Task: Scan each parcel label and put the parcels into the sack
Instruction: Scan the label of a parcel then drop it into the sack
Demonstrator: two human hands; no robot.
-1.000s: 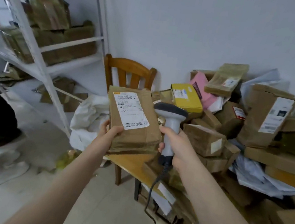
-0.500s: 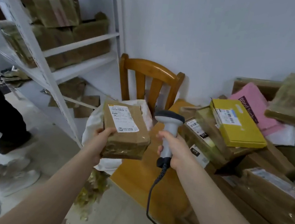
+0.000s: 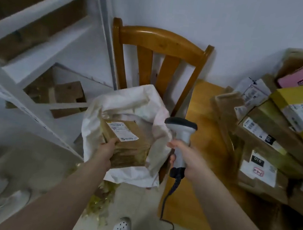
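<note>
The left hand (image 3: 107, 145) grips the near edge of a brown taped cardboard parcel (image 3: 129, 146), apparently inside the mouth of the white sack (image 3: 110, 102), its long axis pointing away; the right hand (image 3: 185, 157) clasps a grey handheld scanner (image 3: 181, 130).

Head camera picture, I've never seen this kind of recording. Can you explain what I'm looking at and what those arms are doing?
There is no machine here. The camera sits on a person's head and looks down, so the two arms are the person's own. The left hand grips a brown parcel, label up, in the open mouth of a white sack in front of a wooden chair. The right hand holds a corded scanner upright beside the sack. To the right, a wooden table carries a pile of more parcels. A white shelf stands at the left.
</note>
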